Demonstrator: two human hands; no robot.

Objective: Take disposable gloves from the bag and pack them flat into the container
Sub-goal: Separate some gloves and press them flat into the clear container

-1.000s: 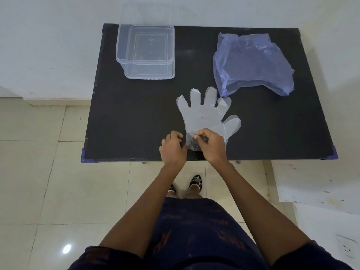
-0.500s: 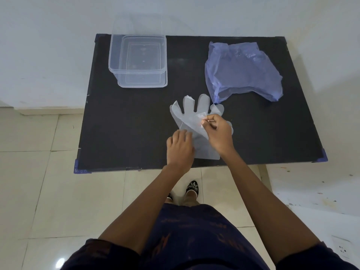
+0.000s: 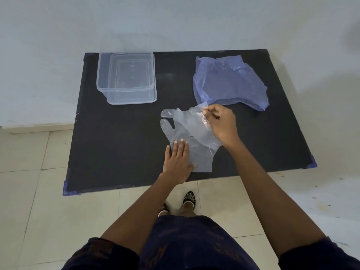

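Note:
Clear disposable gloves [image 3: 191,136] lie near the front middle of the black table [image 3: 120,145]. My left hand [image 3: 176,161] presses flat on their lower cuff part with straight fingers. My right hand [image 3: 220,123] pinches the top layer of thin plastic and lifts it up and to the right, so it peels off the glove beneath. The blue plastic bag [image 3: 229,82] lies crumpled at the back right, just beyond my right hand. The clear rectangular container [image 3: 126,77] stands open at the back left, with nothing visible inside.
The table stands against a white wall, with blue tape on its corners [image 3: 312,161]. Pale floor tiles [image 3: 39,211] run along the front and left. My feet [image 3: 190,199] show under the front edge.
My right hand has risen from the cuff toward the bag, pinching and peeling up the top plastic layer. My left hand has gone from curled at the cuff to flat on the glove.

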